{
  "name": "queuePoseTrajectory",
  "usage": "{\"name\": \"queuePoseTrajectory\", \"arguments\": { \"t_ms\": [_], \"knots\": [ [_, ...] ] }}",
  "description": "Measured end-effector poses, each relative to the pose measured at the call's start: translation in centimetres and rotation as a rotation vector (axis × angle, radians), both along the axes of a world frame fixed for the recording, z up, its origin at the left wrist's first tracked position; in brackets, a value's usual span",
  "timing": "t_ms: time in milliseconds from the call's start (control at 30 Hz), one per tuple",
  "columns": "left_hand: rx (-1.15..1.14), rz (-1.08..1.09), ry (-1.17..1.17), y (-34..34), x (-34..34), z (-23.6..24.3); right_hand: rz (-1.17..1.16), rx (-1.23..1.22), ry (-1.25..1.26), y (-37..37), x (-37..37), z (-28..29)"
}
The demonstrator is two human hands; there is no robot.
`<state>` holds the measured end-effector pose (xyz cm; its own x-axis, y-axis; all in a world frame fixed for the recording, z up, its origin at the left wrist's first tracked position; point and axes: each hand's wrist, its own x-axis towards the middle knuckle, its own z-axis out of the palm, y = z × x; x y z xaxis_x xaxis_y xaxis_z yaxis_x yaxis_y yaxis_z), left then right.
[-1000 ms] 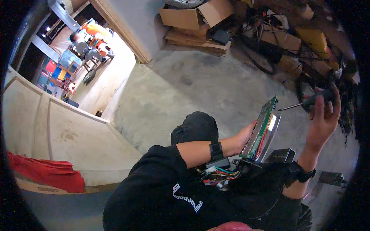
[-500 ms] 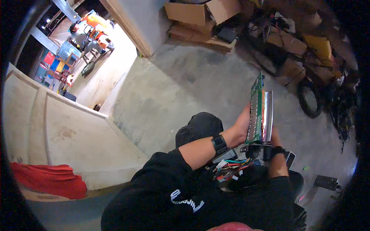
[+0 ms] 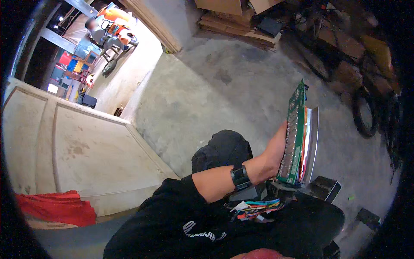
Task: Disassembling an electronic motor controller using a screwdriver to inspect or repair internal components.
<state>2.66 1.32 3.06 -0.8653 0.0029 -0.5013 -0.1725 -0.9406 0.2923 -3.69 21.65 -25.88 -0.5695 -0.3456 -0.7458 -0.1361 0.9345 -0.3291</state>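
Note:
My left hand [image 3: 276, 151] reaches forward from a black sleeve, a dark watch strap round its wrist. It grips a long green circuit board [image 3: 294, 138] held upright; most of the fingers are hidden behind the board. Along the board's far side run coloured wires [image 3: 305, 142] beside a silvery metal plate [image 3: 315, 140]. Below, near my lap, lies a bundle of multicoloured wires [image 3: 261, 208] with white and red connectors. My right hand does not show.
A black finned metal case [image 3: 324, 188] is just right of the board. Tyres [image 3: 364, 114] and flattened cardboard [image 3: 241, 32] lie farther off. At left stands a pale panel [image 3: 97, 149] with a red cloth [image 3: 56, 208]. A person [image 3: 95, 31] is beyond the doorway.
My right hand and forearm have left the view. The circuit board has shifted slightly right and tilted, still in my left hand. The whole view has turned a little.

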Motion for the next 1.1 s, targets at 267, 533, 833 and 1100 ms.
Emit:
{"name": "queuePoseTrajectory", "arguments": {
  "t_ms": [267, 533, 833, 1100],
  "knots": [
    [-0.017, -0.025, -0.040, 0.3, -0.6, -0.8, 0.040, -0.021, -0.011, -1.2, -0.4, -0.3],
    [-0.021, -0.031, -0.050, 0.5, -0.8, -1.4, 0.025, -0.059, 0.002, -2.0, -0.1, -2.5],
    [-0.069, -0.009, -0.008, 0.0, -0.2, -2.7, -0.037, -0.156, 0.073, -2.6, 0.0, -2.3],
    [-0.045, -0.006, 0.114, 0.5, -0.5, -1.6, -0.204, -0.559, 0.747, -3.1, -12.1, 7.0]
  ]
}}
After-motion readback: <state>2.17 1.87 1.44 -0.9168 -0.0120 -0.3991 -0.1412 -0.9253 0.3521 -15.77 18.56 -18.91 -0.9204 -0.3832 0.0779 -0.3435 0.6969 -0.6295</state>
